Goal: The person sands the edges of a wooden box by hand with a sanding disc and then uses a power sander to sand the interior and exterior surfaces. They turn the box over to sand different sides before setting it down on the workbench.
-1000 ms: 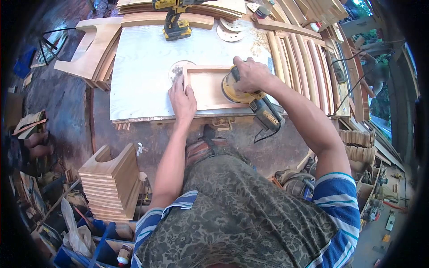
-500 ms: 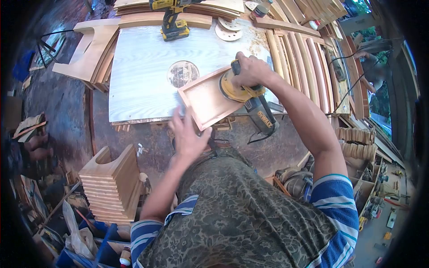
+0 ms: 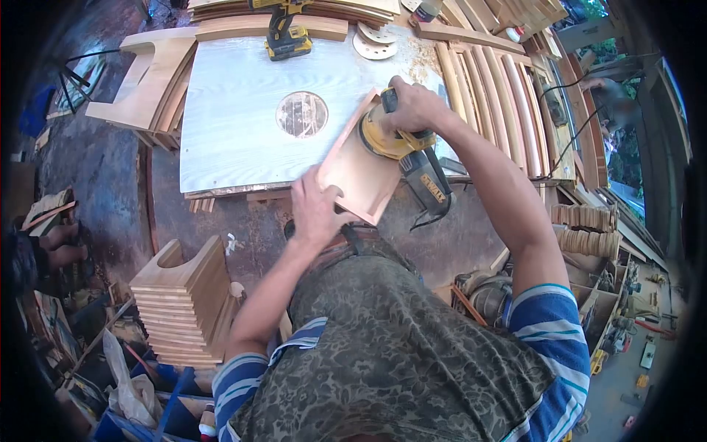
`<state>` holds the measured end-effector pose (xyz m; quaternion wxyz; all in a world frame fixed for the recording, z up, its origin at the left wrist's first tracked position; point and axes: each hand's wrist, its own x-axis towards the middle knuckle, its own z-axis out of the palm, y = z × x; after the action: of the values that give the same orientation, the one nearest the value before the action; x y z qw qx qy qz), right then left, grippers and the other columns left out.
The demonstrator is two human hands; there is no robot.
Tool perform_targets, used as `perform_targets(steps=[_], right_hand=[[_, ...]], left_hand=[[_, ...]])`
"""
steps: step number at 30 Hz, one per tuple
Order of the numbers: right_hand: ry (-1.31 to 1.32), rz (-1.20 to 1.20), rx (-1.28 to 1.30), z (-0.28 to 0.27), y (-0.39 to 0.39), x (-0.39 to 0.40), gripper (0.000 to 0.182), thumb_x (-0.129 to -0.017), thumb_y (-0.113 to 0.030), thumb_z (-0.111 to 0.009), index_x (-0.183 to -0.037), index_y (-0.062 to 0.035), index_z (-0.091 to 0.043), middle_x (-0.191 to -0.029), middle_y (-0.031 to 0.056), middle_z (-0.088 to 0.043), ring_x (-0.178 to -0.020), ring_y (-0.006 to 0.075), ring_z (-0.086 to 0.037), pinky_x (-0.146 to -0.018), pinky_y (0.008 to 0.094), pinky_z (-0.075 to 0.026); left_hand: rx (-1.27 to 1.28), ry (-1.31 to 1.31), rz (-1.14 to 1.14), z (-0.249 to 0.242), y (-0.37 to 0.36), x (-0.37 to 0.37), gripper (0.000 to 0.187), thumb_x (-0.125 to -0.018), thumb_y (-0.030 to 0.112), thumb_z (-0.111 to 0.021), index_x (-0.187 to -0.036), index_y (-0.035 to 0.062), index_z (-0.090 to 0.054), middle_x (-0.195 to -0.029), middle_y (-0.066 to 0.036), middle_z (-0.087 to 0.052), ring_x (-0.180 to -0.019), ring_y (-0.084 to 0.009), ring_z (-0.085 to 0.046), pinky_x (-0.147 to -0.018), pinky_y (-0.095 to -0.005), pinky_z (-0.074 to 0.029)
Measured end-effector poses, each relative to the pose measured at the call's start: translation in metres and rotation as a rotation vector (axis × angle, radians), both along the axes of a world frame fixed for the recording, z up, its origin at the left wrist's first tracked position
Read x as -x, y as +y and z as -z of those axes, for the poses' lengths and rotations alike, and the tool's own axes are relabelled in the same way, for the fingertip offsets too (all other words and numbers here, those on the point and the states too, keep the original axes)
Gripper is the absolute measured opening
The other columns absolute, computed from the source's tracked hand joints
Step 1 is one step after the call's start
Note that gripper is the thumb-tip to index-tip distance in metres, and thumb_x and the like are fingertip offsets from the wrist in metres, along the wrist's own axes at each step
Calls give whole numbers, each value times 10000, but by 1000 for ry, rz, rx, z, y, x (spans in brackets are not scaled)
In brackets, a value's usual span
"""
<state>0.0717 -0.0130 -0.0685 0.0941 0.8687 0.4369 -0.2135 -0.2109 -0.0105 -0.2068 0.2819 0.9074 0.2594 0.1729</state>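
My right hand [image 3: 417, 110] is wrapped round the top of a yellow and black orbital sander [image 3: 388, 140], whose dust bag [image 3: 428, 184] hangs toward me. The sander sits inside a shallow wooden tray [image 3: 361, 180] with raised edges, over its far right part. At the tray's near left corner, my left hand [image 3: 317, 206] grips the rim, thumb on the near side and fingers over the left edge. The tray lies tilted at an angle across the front of the pale board [image 3: 236, 125], its near corner sticking out past the board's edge.
A cordless drill [image 3: 287, 33] and sanding discs [image 3: 375, 43] lie at the back of the board, which has a round hole [image 3: 302, 115]. Wooden strips [image 3: 490, 96] line the right. Stacked cut-out wood pieces [image 3: 180, 302] stand at lower left. Another person [image 3: 607, 110] is at far right.
My left hand has closed on the tray's corner, where it was open and blurred before. The tray has turned, its near end swinging right. The sander stays in my right hand.
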Motion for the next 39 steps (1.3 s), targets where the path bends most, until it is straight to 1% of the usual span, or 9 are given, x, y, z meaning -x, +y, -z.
perform_targets(steps=[2, 5, 8, 15, 28, 33, 34, 36, 39], right_hand=[[-6, 11, -11, -1, 1, 3, 918, -718, -472, -814, -1432, -13, -467, -1180, 340, -689, -1156, 468, -681, -975, 496, -547], [-14, 41, -36, 6, -2, 8, 906, -745, -486, -789, -1416, 28, -463, -1162, 348, -692, -1152, 469, -684, -975, 504, -548], [46, 170, -59, 12, -7, 24, 901, -760, -486, -774, -1404, 62, -463, -1203, 363, -672, -1161, 483, -678, -992, 515, -548], [-52, 153, -40, 10, -11, 41, 882, -802, -500, -746, -1431, 42, -452, -1289, 386, -617, -1165, 497, -677, -997, 524, -564], [-108, 260, -155, 20, 7, 17, 843, -764, -473, -756, -1383, 38, -498, -1215, 374, -665, -1143, 496, -687, -991, 519, -554], [-90, 194, -83, 16, -5, 24, 778, -794, -432, -735, -1384, 11, -489, -1271, 359, -619, -1166, 496, -675, -1006, 523, -559], [-80, 187, -106, 18, -11, 28, 815, -762, -437, -764, -1387, 10, -492, -1251, 361, -629, -1154, 499, -676, -998, 527, -557], [-71, 189, -127, 19, -22, 38, 852, -731, -441, -794, -1389, 9, -496, -1231, 363, -639, -1141, 502, -678, -990, 531, -554], [-72, 200, -106, 14, -29, 50, 853, -711, -408, -800, -1402, -9, -499, -1222, 358, -644, -1133, 498, -681, -994, 519, -557]], left_hand=[[25, -32, -28, 8, -23, -2, 622, -569, 422, -996, -986, 37, -740, -1442, -282, -445, -1301, -456, -410, -1104, -536, -382], [111, -130, -95, 17, -47, -12, 648, -654, 400, -973, -1109, 50, -675, -1413, -293, -419, -1264, -469, -421, -1048, -550, -411], [162, -110, -92, 24, -56, -28, 593, -694, 341, -957, -1123, 39, -679, -1420, -291, -398, -1249, -466, -432, -1013, -543, -440], [158, -205, 67, 27, -46, -23, 373, -779, 237, -901, -1003, -1, -721, -1541, -362, -314, -1342, -549, -403, -1082, -580, -440], [113, -268, 155, 36, -41, -30, 358, -781, 229, -886, -964, -23, -708, -1556, -456, -301, -1431, -597, -372, -1169, -618, -357], [68, -249, 91, 45, -40, -39, 672, -803, 324, -875, -1291, -35, -586, -1565, -422, -320, -1460, -593, -330, -1179, -635, -308], [70, -251, 98, 47, -41, -40, 672, -803, 324, -875, -1291, -35, -586, -1565, -422, -320, -1460, -593, -329, -1179, -635, -308], [57, -212, 75, 49, -42, -41, 951, -823, 415, -850, -1506, -74, -405, -1604, -380, -305, -1494, -563, -297, -1211, -647, -236], [83, -159, 78, 48, -43, -41, 1093, -839, 470, -825, -1596, -100, -279, -1646, -347, -279, -1534, -517, -266, -1244, -642, -166]])
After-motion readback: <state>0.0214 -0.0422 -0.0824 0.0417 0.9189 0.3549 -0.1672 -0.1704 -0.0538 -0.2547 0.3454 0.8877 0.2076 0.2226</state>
